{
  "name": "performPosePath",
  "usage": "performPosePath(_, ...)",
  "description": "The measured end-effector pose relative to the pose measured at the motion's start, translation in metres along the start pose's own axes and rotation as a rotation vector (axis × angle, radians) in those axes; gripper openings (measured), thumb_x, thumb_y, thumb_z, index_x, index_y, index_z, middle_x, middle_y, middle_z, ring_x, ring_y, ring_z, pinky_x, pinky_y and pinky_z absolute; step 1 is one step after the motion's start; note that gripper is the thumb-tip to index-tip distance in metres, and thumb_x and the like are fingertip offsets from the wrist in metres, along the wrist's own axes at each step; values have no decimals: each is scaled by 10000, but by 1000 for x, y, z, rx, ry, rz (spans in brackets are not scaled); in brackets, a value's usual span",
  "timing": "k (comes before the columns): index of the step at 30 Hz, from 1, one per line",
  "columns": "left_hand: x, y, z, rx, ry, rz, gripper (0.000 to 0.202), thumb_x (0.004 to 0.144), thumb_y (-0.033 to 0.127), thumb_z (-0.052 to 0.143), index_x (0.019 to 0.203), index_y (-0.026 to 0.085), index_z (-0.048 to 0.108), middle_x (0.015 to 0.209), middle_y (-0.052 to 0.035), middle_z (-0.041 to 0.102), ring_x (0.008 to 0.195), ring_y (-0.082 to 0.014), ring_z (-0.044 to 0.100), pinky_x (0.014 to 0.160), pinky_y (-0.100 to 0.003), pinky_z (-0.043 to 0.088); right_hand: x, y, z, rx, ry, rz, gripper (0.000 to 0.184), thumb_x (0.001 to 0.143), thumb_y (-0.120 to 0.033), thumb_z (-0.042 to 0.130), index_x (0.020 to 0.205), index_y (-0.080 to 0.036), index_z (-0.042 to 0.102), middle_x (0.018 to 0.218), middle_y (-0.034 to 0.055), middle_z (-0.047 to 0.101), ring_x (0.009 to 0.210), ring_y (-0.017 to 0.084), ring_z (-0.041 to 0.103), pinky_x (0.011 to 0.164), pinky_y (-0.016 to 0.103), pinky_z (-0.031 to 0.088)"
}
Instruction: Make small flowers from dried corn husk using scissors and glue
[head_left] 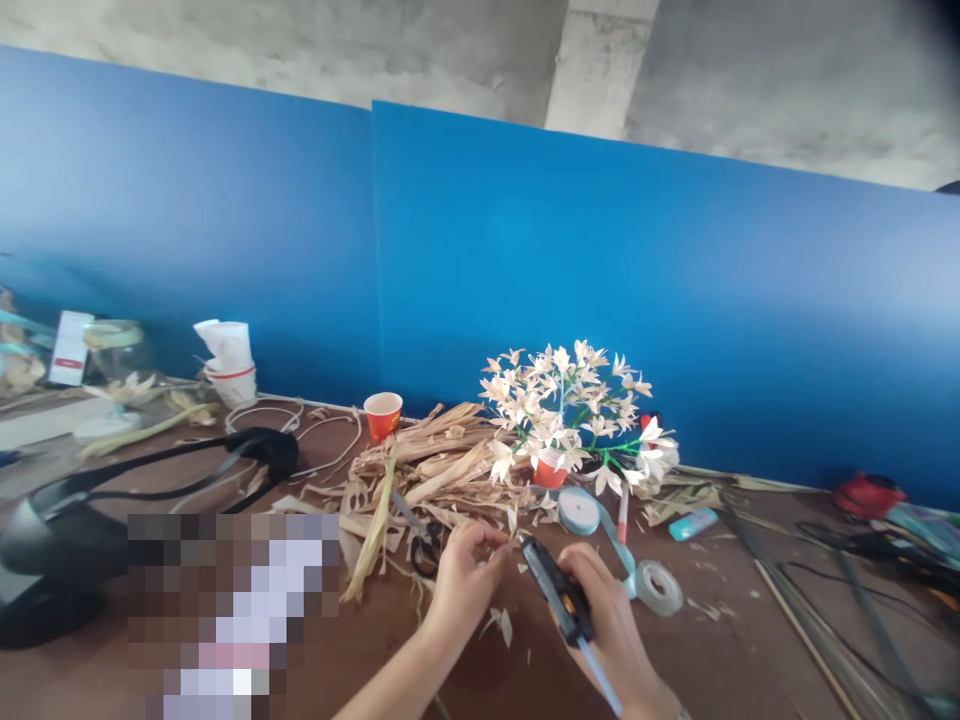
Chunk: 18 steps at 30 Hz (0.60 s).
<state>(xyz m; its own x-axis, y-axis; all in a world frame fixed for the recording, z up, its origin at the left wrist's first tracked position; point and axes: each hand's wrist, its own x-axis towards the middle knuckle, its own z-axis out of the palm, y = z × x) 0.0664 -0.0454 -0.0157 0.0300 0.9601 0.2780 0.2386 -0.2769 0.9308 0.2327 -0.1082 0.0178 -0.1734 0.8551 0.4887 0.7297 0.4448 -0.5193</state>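
Observation:
My right hand (611,625) is wrapped round a black glue gun (551,585), and a pale glue stick (598,678) sticks out of its back end. The nozzle points up and left, close to the fingertips of my left hand (466,578). Those fingers are pinched on a small pale husk flower piece (512,522); its lower part is hidden by the fingers. Just left of that hand lie black-handled scissors (426,550). Beyond both hands, a bunch of cream husk flowers (555,400) on green stems stands in a red paper cup (550,470).
Dried corn husks (435,460) are heaped behind my left hand. A blue ribbon roll (579,512), a clear tape roll (660,588) and a turquoise box (693,524) lie to the right. An orange paper cup (383,415) stands near the blue partition (637,260). Cables run along the right side.

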Motion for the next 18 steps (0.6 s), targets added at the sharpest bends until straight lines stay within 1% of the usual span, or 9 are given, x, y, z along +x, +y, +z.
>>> performPosePath(4,-1,0,0,15,1,-7,103,687,258,586,663,170,633,702,-34,626,719,-185,576,637,-265,431,0,0,3,12,10,11,199,695,-25,439,805,-191,449,791,15,481,671,133,496,600,216,394)
performPosePath(12,0,-2,2,13,-10,1,98,694,250,577,664,168,621,694,-30,613,713,-178,569,636,-259,429,-1,8,7,-9,-16,-15,186,700,-32,435,801,-188,429,796,17,458,672,131,481,597,218,390)
performPosePath(15,0,-2,2,4,-14,1,101,694,253,579,663,168,623,698,-30,611,722,-180,568,639,-259,431,0,7,7,-19,-6,-28,195,679,-21,438,777,-189,425,798,19,464,679,131,484,600,217,392)
performPosePath(18,-1,-2,1,5,-15,7,104,700,254,575,661,169,621,699,-32,611,729,-183,567,647,-265,431,1,5,6,-27,0,-32,176,690,-31,437,763,-191,423,786,19,466,675,134,485,593,218,392)
